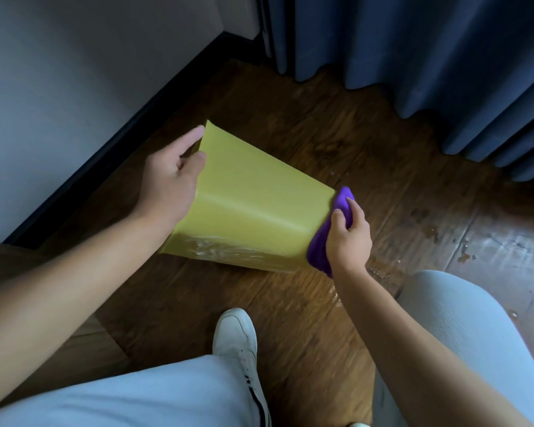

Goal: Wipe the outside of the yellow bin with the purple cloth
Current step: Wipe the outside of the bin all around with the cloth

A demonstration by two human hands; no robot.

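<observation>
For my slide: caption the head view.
Left hand steadies the yellow bin; right hand wipes with purple cloth.

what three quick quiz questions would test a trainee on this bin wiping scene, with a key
1. True or false: the yellow plastic bin stands upright on the brown wooden floor.
2. Which hand grips the crumpled purple cloth?
A. left hand
B. right hand
C. neither
3. Fill in: the cloth is pressed against the bin's ____ side, as the picture shows it.

Key
1. False: it is tipped over, with the left hand holding one end.
2. B
3. right
</observation>
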